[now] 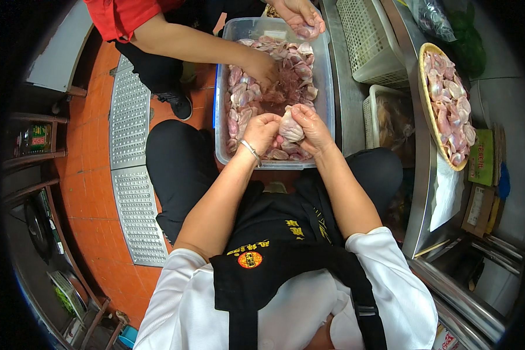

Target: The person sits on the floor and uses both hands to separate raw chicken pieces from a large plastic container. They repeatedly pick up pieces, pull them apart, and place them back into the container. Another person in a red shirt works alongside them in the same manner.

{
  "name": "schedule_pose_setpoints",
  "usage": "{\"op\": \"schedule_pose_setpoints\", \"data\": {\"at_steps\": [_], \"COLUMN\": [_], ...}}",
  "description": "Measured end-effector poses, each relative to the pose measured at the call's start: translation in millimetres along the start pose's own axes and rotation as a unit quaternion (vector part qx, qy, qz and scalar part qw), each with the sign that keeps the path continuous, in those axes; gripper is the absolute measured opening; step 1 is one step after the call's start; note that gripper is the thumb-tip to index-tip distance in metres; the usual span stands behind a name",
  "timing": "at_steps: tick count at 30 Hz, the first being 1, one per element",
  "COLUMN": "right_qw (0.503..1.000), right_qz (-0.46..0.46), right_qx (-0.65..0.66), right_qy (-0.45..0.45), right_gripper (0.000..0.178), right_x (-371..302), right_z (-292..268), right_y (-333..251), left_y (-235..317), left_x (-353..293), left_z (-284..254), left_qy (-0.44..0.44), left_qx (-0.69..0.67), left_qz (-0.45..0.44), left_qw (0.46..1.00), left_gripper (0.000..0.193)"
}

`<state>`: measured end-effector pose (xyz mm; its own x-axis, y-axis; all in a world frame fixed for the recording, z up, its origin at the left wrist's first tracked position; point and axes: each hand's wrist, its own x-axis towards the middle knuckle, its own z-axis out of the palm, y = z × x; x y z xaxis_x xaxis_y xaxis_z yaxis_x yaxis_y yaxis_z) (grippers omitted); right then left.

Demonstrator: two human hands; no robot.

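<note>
Meat [291, 128], one pale pink piece, is pinched between the fingers of the left hand [261, 132] and right hand [312, 128], over the near end of the plastic tub [268, 165]; working that piece by hand seems the step under way, and the next move calls for a steady grip (it looks slippery), both forearms [347, 186] extended forward, hands turned inward

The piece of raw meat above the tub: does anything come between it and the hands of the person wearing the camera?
Nothing visible does: the left hand and right hand meet at the piece of raw meat. The co-worker's hand in the tub is beyond them.
</note>
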<state>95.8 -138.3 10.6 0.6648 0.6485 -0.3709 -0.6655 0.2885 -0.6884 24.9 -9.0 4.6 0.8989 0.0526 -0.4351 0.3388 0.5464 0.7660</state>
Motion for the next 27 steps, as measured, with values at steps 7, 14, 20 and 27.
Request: {"op": "schedule_pose_setpoints", "data": {"at_steps": [7, 14, 20, 27], "right_qw": [0.996, 0.995, 0.995, 0.996], "right_qz": [0.015, -0.007, -0.017, -0.014], "right_qx": [0.066, 0.086, 0.083, 0.087], "right_qy": [-0.055, -0.048, -0.048, -0.028], "right_gripper": [0.014, 0.016, 0.017, 0.017], "right_x": [-4.0, -1.7, -2.7, 3.7], "right_z": [6.0, 10.7, 14.9, 6.6], "right_y": [-10.8, -8.7, -11.1, -4.3], "left_y": [17.8, 7.1, 12.4, 13.1], "left_x": [-14.6, -8.8, -13.2, -12.9], "left_z": [8.7, 2.5, 5.9, 5.7], "left_qy": [-0.051, -0.013, -0.016, -0.012], "left_qx": [-0.120, -0.098, -0.124, -0.107], "left_qz": [-0.011, 0.007, -0.005, -0.007], "left_qw": [0.991, 0.995, 0.992, 0.994], "left_gripper": [0.016, 0.019, 0.018, 0.014]}}
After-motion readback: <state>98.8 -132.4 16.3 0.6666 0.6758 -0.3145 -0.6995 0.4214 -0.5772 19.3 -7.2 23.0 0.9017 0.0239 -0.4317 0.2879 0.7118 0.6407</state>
